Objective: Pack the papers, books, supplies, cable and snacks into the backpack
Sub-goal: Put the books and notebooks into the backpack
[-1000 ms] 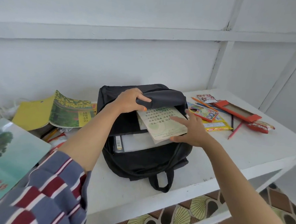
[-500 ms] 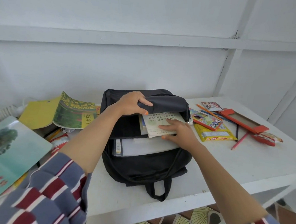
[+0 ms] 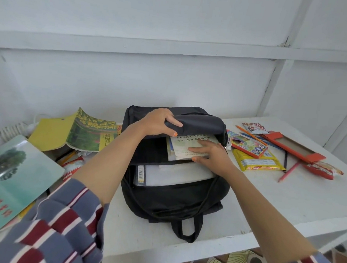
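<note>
On the white surface (image 3: 286, 201) the black backpack (image 3: 174, 200) lies unzipped. Both forearms reach forward. The left hand (image 3: 159, 122) curls around its flap (image 3: 201, 124), holding it up. The right hand (image 3: 210, 157) lies flat, fingers straight, on a pale booklet (image 3: 182, 147) partway inside the opening.

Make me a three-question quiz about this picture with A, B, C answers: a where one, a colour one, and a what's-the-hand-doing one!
1. Where is the yellow snack packet?
A. On the table, right of the backpack.
B. Inside the backpack.
C. On the floor.

2. What colour is the backpack?
A. Red.
B. Black.
C. Green.

3. What is the left hand doing?
A. Lying flat on the table.
B. Holding a pencil.
C. Gripping the backpack's flap.

Answers:
1 A, it lies on the table beside the backpack.
2 B, its fabric is black.
3 C, its fingers curl round the flap.
</note>
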